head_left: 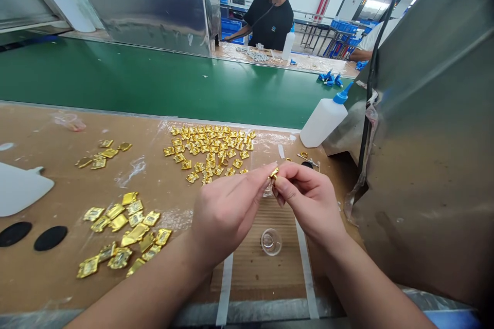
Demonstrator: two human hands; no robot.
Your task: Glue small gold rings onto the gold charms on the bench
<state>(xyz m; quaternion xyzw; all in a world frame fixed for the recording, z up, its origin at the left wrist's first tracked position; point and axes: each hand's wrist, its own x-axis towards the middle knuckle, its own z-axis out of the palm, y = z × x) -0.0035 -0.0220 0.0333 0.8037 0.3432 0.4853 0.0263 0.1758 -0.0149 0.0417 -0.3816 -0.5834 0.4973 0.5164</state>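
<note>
My left hand (pixel 227 211) and my right hand (pixel 311 198) meet over the front of the workbench. Between their fingertips is a small shiny gold metal piece (pixel 274 172), partly covered by the fingers, so its full shape is hidden. Both hands are closed in a pinch on it. Just beyond my left hand lie many small square gold pieces (pixel 210 157) in a dense group. Larger flat gold pieces (pixel 133 234) are scattered left of my left forearm. A small clear cup (pixel 271 242) stands below the hands on a taped cardboard strip.
A white squeeze bottle (pixel 323 121) with a blue nozzle stands at right, beside a metal panel (pixel 424 139) and hanging cable. A green belt (pixel 154 79) runs across behind the bench. Black discs (pixel 50 238) lie at left. A co-worker (pixel 272 20) sits beyond the belt.
</note>
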